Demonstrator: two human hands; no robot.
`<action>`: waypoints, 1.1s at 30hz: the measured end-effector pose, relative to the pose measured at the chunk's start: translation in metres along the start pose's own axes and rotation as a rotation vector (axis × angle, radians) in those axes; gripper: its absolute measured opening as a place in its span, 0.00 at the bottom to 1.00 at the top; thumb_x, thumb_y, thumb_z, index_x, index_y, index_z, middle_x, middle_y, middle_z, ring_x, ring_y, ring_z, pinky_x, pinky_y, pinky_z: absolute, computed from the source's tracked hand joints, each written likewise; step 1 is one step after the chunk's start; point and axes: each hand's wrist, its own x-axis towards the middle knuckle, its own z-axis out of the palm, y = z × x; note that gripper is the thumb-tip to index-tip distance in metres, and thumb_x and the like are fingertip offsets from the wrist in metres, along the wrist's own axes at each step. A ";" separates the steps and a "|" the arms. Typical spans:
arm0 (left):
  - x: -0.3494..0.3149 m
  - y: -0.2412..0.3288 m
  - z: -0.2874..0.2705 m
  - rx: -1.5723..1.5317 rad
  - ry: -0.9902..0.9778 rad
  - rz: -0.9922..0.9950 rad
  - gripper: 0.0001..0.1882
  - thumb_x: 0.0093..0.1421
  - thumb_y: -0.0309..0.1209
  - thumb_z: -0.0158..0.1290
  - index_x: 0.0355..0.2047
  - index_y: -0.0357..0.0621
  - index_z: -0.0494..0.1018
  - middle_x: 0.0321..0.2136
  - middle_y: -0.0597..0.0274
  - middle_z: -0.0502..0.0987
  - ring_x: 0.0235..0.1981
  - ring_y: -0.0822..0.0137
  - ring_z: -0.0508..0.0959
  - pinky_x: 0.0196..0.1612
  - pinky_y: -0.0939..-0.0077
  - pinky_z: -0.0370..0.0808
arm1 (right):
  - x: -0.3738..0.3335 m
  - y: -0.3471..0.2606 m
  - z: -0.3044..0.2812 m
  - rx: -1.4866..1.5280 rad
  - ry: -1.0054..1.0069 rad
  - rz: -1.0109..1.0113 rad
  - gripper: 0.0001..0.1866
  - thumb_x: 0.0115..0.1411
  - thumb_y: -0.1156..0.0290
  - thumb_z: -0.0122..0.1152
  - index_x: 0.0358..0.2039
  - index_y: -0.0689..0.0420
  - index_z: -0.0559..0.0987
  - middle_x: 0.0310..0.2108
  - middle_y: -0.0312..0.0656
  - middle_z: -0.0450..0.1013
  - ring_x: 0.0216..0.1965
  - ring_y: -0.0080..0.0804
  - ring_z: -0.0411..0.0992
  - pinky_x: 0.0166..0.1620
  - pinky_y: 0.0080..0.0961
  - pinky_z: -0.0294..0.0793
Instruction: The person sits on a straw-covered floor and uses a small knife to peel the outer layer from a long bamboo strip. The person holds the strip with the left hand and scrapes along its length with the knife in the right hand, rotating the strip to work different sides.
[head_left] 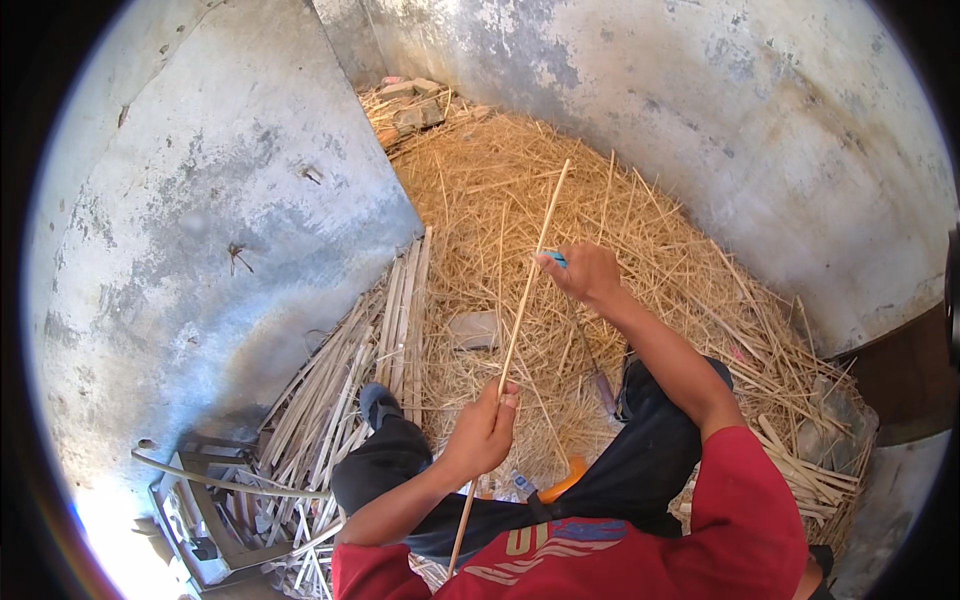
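Note:
A long thin bamboo strip (535,255) runs from near my lap up toward the far wall. My left hand (483,430) is closed around its lower part. My right hand (585,272) sits higher against the strip and grips a small blue-handled blade (556,259) that touches the stick. I sit on a floor covered in straw-like shavings (620,220), with my legs in dark trousers stretched forward.
A bundle of split bamboo strips (375,350) lies along the left concrete wall (220,200). A flat stone (476,328) sits in the shavings. More cut strips (810,470) pile at the right. A metal frame (200,500) stands at lower left. Bricks (415,105) lie in the far corner.

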 end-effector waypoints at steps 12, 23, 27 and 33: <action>-0.027 -0.002 0.022 0.016 -0.149 0.075 0.12 0.66 0.30 0.41 0.46 0.37 0.62 0.11 0.58 0.67 0.13 0.57 0.72 0.20 0.64 0.65 | 0.012 0.091 -0.028 -0.153 0.105 0.178 0.42 0.58 0.25 0.28 0.10 0.49 0.70 0.07 0.30 0.56 0.10 0.25 0.55 0.14 0.27 0.50; -0.028 -0.008 0.023 0.108 -0.149 0.189 0.11 0.67 0.31 0.41 0.45 0.37 0.64 0.11 0.51 0.68 0.16 0.46 0.73 0.20 0.57 0.66 | 0.004 0.128 -0.059 -0.053 0.296 0.370 0.40 0.58 0.29 0.33 0.24 0.52 0.83 0.17 0.51 0.72 0.22 0.48 0.73 0.26 0.42 0.69; -0.037 -0.012 0.026 0.196 -0.299 0.210 0.12 0.68 0.33 0.39 0.45 0.38 0.64 0.13 0.49 0.69 0.16 0.45 0.73 0.20 0.57 0.67 | -0.008 0.211 -0.063 -0.069 0.386 0.796 0.44 0.60 0.30 0.28 0.32 0.56 0.83 0.29 0.58 0.76 0.36 0.56 0.75 0.40 0.48 0.70; -0.028 -0.040 0.013 -0.405 -0.196 -0.078 0.13 0.70 0.39 0.36 0.42 0.43 0.65 0.11 0.66 0.60 0.09 0.67 0.61 0.15 0.71 0.61 | -0.030 0.205 -0.080 0.009 0.138 0.857 0.48 0.61 0.30 0.24 0.32 0.62 0.82 0.36 0.62 0.76 0.42 0.59 0.73 0.45 0.50 0.68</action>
